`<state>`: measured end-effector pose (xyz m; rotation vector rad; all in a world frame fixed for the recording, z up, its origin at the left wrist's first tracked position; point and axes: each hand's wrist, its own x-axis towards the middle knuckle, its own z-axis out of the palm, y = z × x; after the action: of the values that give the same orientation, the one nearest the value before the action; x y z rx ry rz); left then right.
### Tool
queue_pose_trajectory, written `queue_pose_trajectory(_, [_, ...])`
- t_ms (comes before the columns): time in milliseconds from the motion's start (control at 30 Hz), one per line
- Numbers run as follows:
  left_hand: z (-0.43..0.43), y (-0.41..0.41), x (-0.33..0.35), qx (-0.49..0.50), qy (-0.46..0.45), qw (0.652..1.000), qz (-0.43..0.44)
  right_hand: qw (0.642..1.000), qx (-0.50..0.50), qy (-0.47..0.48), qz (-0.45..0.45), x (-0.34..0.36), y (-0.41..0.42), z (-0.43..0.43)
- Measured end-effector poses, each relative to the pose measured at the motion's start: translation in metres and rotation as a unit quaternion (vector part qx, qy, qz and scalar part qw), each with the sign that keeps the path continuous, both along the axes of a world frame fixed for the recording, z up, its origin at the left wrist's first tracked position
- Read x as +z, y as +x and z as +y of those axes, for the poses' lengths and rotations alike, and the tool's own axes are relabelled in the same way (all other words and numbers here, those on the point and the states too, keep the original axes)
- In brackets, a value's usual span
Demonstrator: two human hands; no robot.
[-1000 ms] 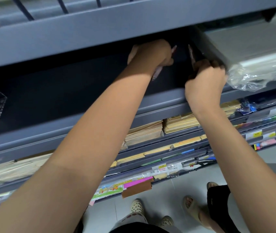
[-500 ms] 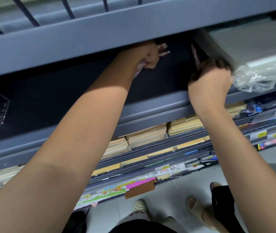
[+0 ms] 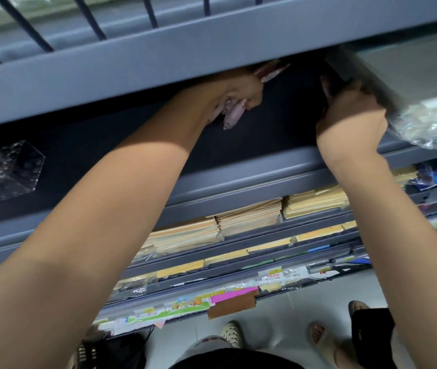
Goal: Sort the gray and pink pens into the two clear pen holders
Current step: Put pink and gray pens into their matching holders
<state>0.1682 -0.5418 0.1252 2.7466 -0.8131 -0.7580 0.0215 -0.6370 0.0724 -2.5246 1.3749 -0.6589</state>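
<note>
Since half a second ago the two hands have drawn a little further apart, and the holder (image 3: 17, 169) at 9 o'clock has slid further into my view. The left grip (image 3: 238, 91), near 12 o'clock and tucked under the upper shelf (image 3: 158, 57), is clamped round a bundle of pink pens (image 3: 234, 114). Their ends poke out both sides of the fist. I read that whole-fist hold as a way to carry the sorted lot in one go, not pen by pen.

The right grip (image 3: 350, 121), at 1 o'clock, has its fingers curled tight. A dark pen (image 3: 325, 85) seems to stand up out of it, but blur keeps me from telling its colour or how many it holds. It sits just beside the wrapped pack (image 3: 425, 107), which crowds that end of the shelf (image 3: 238, 182). That is probably why the wrist is bent back.

The holder stands on the same shelf, well apart from both hands, so the pink bundle has to travel toward 9 o'clock. Blurred streaks inside suggest pens already dropped in, though I cannot tell which colour. I see only one holder; the second is out of frame.

My guess is the job is mid-way, with one colour gathered in each fist and kept apart so they do not mix again. The low upper shelf leaves little room to tip the bundle upright.
</note>
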Motion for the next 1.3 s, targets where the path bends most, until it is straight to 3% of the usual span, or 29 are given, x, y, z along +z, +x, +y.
queue_pose_trajectory(167, [0.020, -0.022, 0.005, 0.014, -0.061, 0.992, 0.111, 0.996, 0.088, -0.006, 0.032, -0.006, -0.010, -0.015])
queue_pose_trajectory(267, [0.036, -0.038, 0.010, 0.048, -0.150, 0.978, 0.137, 0.991, 0.106, 0.078, 0.018, -0.001, -0.022, -0.020])
queue_pose_trajectory(333, [0.050, -0.050, 0.013, 0.061, -0.215, 0.960, 0.167, 0.975, 0.105, 0.183, -0.068, -0.001, -0.032, -0.022])
queue_pose_trajectory(433, [0.073, -0.075, 0.010, 0.128, -0.302, 0.923, 0.204, 0.849, 0.197, 0.424, -0.248, -0.004, -0.062, -0.012])
queue_pose_trajectory(600, [0.128, -0.132, -0.007, 0.235, -0.426, 0.835, 0.257, 0.734, 0.294, 0.520, -0.323, -0.016, -0.117, 0.029])
queue_pose_trajectory(800, [0.213, -0.195, -0.042, 0.351, -0.524, 0.733, 0.255, 0.681, 0.380, 0.577, -0.245, -0.027, -0.145, 0.094])
queue_pose_trajectory(1000, [0.297, -0.249, -0.071, 0.454, -0.610, 0.632, 0.150, 0.647, 0.459, 0.578, -0.194, -0.024, -0.128, 0.166])
queue_pose_trajectory(1200, [0.377, -0.261, -0.073, 0.500, -0.649, 0.564, 0.100, 0.624, 0.530, 0.554, -0.153, -0.019, -0.097, 0.250])
queue_pose_trajectory(1300, [0.418, -0.253, -0.073, 0.515, -0.650, 0.553, 0.084, 0.608, 0.555, 0.548, -0.147, -0.018, -0.080, 0.295])
